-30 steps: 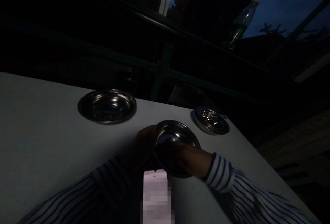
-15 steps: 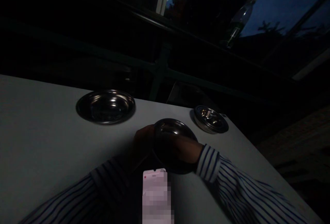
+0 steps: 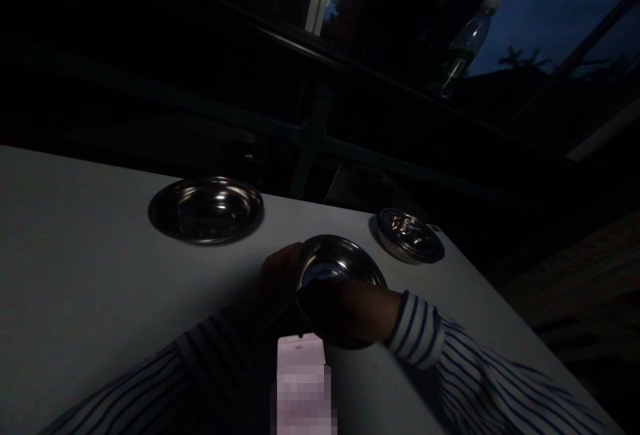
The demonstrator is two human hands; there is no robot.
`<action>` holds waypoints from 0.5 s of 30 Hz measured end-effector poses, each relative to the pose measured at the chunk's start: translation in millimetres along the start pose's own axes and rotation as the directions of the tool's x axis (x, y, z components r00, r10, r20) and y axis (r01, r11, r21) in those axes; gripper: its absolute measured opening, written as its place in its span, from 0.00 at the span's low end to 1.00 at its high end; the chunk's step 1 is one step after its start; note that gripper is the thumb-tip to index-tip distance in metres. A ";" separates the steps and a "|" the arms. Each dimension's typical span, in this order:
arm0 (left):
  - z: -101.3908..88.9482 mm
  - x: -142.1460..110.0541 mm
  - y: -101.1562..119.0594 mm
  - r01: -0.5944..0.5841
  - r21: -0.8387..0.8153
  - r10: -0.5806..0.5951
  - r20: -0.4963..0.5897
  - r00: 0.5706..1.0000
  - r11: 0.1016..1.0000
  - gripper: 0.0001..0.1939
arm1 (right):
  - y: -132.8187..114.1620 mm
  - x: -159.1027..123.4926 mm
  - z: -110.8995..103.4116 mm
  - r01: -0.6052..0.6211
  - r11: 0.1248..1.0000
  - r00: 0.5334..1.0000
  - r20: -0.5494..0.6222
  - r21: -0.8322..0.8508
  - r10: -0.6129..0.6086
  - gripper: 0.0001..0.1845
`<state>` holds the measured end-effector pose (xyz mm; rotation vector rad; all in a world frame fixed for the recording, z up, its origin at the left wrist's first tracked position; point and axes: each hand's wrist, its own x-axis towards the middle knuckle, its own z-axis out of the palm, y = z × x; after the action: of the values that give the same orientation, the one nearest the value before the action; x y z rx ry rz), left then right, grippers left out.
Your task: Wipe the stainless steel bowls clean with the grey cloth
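Dimly, left hand [image 3: 278, 277] gripping one bowl [image 3: 345, 260], right hand [image 3: 367, 309] inside, grip unclear, one plate [image 3: 207, 213].

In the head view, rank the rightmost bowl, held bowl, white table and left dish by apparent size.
1. White table
2. Held bowl and left dish: too close to rank
3. Rightmost bowl

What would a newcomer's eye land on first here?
Probably the glowing phone screen, the brightest thing, at the bottom centre. Just above it, a shiny metal bowl stands out, left hand at its side, right hand inside. Farther back on the white table, a wide metal dish gleams to the left.
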<state>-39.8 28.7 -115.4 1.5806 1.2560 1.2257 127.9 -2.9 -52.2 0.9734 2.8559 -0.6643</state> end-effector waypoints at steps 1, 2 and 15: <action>-0.1 1.0 -0.8 -0.007 -0.002 0.007 0.008 1.000 1.000 0.17 | 0.9 1.1 1.5 -0.018 1.000 0.999 -0.028 -0.003 0.018 0.22; -0.5 1.6 -1.3 -0.009 -0.004 0.010 0.014 1.000 1.000 0.16 | 2.6 2.9 3.1 -0.031 0.999 0.998 -0.059 -0.009 0.031 0.22; -0.6 0.1 6.2 0.065 -0.063 -0.066 -0.023 0.998 0.996 0.18 | 45.0 23.0 -8.4 -0.122 0.990 0.975 -0.197 -0.068 0.107 0.21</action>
<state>-38.8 27.4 -109.4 1.4723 1.2636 1.2356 136.9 45.6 -65.9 1.2425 2.9327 -0.4660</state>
